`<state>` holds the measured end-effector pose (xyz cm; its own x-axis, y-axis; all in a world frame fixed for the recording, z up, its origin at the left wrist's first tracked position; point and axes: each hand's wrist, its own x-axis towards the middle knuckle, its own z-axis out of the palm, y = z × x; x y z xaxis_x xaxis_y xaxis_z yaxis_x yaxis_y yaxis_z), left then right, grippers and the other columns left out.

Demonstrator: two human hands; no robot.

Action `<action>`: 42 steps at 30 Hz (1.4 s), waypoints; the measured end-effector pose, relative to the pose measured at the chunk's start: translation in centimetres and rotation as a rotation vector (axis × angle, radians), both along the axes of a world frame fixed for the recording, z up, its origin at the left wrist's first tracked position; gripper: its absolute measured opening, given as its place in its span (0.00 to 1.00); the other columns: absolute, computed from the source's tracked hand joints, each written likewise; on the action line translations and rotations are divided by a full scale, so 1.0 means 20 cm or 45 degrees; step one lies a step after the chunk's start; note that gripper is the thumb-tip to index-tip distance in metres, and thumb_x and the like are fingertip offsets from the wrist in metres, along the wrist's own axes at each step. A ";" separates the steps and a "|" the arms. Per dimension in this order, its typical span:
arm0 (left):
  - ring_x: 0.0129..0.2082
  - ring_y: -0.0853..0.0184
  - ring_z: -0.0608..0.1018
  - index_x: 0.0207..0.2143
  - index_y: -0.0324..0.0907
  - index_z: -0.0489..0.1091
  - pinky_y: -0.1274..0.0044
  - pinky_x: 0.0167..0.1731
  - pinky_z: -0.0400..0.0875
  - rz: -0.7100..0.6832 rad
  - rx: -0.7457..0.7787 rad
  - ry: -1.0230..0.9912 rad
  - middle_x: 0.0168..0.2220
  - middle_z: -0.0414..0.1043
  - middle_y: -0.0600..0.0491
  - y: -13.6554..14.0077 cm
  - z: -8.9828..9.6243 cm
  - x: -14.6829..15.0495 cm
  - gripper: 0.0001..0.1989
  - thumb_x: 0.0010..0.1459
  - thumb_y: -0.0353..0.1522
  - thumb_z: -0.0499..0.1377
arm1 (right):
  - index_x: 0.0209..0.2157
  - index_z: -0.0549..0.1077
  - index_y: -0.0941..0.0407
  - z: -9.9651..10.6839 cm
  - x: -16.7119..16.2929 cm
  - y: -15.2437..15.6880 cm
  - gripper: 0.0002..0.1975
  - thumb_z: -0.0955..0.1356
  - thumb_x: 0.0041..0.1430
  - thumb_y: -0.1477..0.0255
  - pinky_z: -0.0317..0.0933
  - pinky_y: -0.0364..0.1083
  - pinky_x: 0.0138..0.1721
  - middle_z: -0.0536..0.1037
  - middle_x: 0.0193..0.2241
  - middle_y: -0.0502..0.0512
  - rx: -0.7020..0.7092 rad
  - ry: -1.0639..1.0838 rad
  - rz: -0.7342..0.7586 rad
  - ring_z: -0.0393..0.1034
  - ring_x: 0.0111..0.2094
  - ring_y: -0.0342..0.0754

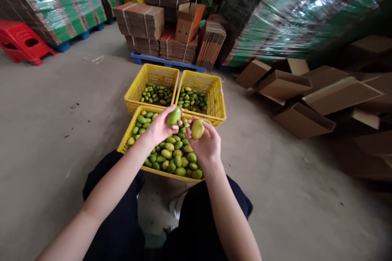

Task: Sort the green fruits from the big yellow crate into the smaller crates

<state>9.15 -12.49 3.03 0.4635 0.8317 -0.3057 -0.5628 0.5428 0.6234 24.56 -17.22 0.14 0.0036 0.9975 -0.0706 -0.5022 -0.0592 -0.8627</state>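
My left hand (163, 124) is closed around a green lemon (174, 117). A paler yellow-green lemon (197, 129) rests in the curled fingers of my right hand (206, 140), palm up. Both hands are side by side above the near yellow crate (130, 130), which is filled with green and yellowish lemons (167, 154). Behind it stand two more yellow crates, the far left crate (134, 85) and the far right crate (218, 98). Each of those has a lower layer of mostly green lemons. My forearms and hands hide part of the near crate's contents.
Flattened cardboard bundles (142, 20) are stacked on a blue pallet (167, 62) beyond the crates. Open cardboard boxes (284, 83) lie heaped at right. A red plastic stool (26, 43) stands at left. Wrapped pallet loads (67, 0) line the back.
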 end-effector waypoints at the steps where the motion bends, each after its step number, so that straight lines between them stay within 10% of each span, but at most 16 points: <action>1: 0.19 0.78 0.70 0.34 0.38 0.72 0.86 0.13 0.58 0.001 0.045 0.014 0.30 0.72 0.54 -0.01 0.00 0.00 0.13 0.53 0.38 0.66 | 0.35 0.72 0.52 0.00 -0.01 0.00 0.12 0.66 0.57 0.59 0.65 0.47 0.26 0.78 0.32 0.53 -0.017 0.032 -0.010 0.68 0.24 0.44; 6: 0.10 0.84 0.58 0.25 0.39 0.64 0.86 0.08 0.45 0.033 0.148 0.079 0.23 0.68 0.58 -0.02 0.02 0.00 0.18 0.54 0.43 0.64 | 0.27 0.67 0.52 -0.01 -0.06 -0.01 0.14 0.71 0.53 0.59 0.50 0.42 0.14 0.72 0.26 0.46 -0.018 0.148 -0.064 0.50 0.14 0.36; 17: 0.19 0.74 0.73 0.33 0.34 0.72 0.84 0.18 0.71 0.090 -0.203 0.016 0.23 0.72 0.51 -0.01 -0.04 0.03 0.27 0.70 0.45 0.43 | 0.26 0.75 0.55 -0.01 -0.10 0.04 0.16 0.76 0.47 0.56 0.53 0.40 0.17 0.76 0.24 0.48 -0.268 0.201 -0.183 0.62 0.20 0.38; 24: 0.15 0.81 0.66 0.29 0.38 0.67 0.91 0.11 0.57 0.145 -0.187 -0.089 0.24 0.67 0.57 -0.02 0.01 0.03 0.09 0.60 0.32 0.62 | 0.27 0.72 0.56 -0.01 -0.09 0.02 0.17 0.77 0.45 0.60 0.53 0.38 0.17 0.72 0.22 0.45 -0.294 0.378 -0.129 0.61 0.19 0.37; 31: 0.14 0.78 0.67 0.27 0.37 0.69 0.88 0.11 0.59 0.208 -0.206 0.030 0.23 0.70 0.53 0.00 0.00 0.00 0.15 0.60 0.39 0.60 | 0.26 0.68 0.54 -0.01 -0.08 0.01 0.16 0.78 0.41 0.72 0.54 0.38 0.20 0.74 0.27 0.45 -0.107 0.447 -0.076 0.61 0.22 0.37; 42: 0.18 0.73 0.74 0.35 0.37 0.73 0.82 0.19 0.70 0.201 -0.150 -0.020 0.24 0.73 0.53 0.01 -0.05 0.01 0.15 0.66 0.40 0.54 | 0.34 0.74 0.54 -0.04 -0.09 0.06 0.11 0.69 0.61 0.60 0.62 0.41 0.24 0.78 0.29 0.48 -0.262 0.339 -0.144 0.68 0.27 0.41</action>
<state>9.36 -12.35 2.12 0.3359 0.8533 -0.3988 -0.6559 0.5158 0.5512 22.77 -16.11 -0.56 0.0675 0.9567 -0.2832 -0.7214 -0.1492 -0.6762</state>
